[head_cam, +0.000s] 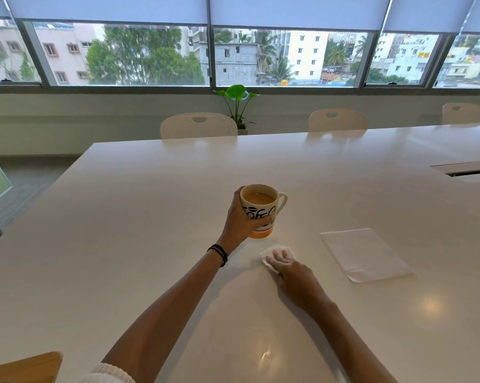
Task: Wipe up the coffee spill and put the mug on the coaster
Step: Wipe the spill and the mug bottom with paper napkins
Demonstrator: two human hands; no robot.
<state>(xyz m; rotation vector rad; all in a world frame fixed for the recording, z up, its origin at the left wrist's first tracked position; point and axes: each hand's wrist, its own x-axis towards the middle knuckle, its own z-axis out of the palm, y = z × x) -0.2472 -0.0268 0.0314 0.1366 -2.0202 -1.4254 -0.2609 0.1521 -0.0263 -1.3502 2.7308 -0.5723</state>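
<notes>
The mug (pixel 261 210), upright with handle pointing right, is gripped round its body by the left hand (pixel 240 219) at the middle of the table (pixel 150 203). Just nearer, a tissue (pixel 267 258) is pressed flat by straight fingers of the right hand (pixel 294 275); a sheet (pixel 363 254) lies rightward.

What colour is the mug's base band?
Orange, below dark lettering on the white mug; head view.

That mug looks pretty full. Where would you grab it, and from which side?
Round the body, from the left, as the left hand does now: its fingers wrap the mug below the rim. The handle juts right, away from that hand. Coffee sits near the brim, so keep it upright. The right hand is busy pressing a tissue.
</notes>
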